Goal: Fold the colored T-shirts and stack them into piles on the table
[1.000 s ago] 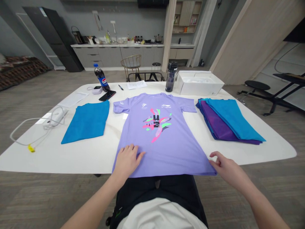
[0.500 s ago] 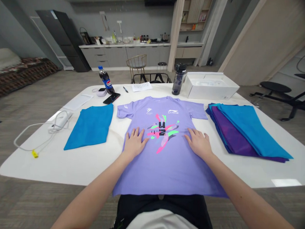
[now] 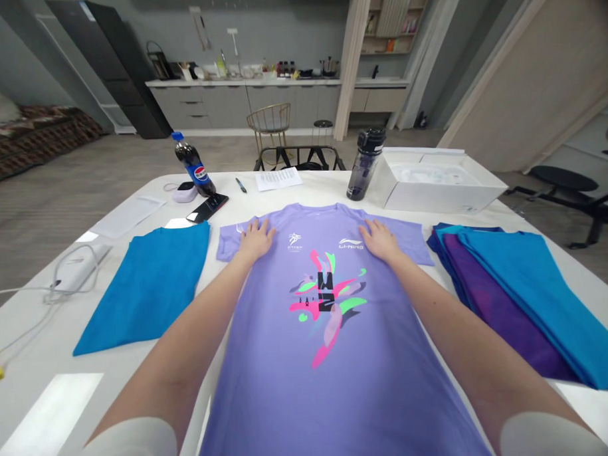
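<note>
The purple shirt [image 3: 332,340] is spread, print up, in the middle of the worktop [image 3: 325,187], its neck toward the far edge. The left hand [image 3: 256,240] and the right hand [image 3: 380,240] are laid flat by the shoulders; in each grip the fingers are stretched out and nothing is pinched. The shirt is best smoothed with soft, even pushes. Whether the hem hangs past the near edge cannot be told. Thin strips of room are seen beside the blue cloth [image 3: 146,287], toward the left edge, and the folded stack [image 3: 540,286], toward the right.
</note>
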Demonstrator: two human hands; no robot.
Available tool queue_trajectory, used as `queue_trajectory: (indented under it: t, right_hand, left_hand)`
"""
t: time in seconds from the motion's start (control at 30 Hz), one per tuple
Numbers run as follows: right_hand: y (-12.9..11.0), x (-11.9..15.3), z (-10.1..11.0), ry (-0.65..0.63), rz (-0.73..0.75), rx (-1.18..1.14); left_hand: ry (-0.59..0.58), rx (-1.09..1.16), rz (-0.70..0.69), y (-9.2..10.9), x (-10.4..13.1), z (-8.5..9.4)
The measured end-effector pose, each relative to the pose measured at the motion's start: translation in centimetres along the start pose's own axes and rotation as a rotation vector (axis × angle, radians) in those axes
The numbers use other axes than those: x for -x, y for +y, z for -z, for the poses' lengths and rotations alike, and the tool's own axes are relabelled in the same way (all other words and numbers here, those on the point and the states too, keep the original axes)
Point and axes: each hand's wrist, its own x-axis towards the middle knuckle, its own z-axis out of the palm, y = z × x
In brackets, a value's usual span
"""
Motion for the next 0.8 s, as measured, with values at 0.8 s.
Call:
queue_trajectory:
  t: [0.8]
  right_hand:
    - [4.3, -7.8, -0.7, 0.141, 0.118, 0.043]
  left_hand:
    - [0.153, -0.092, 0.117, -5.7, -5.7, -0.4]
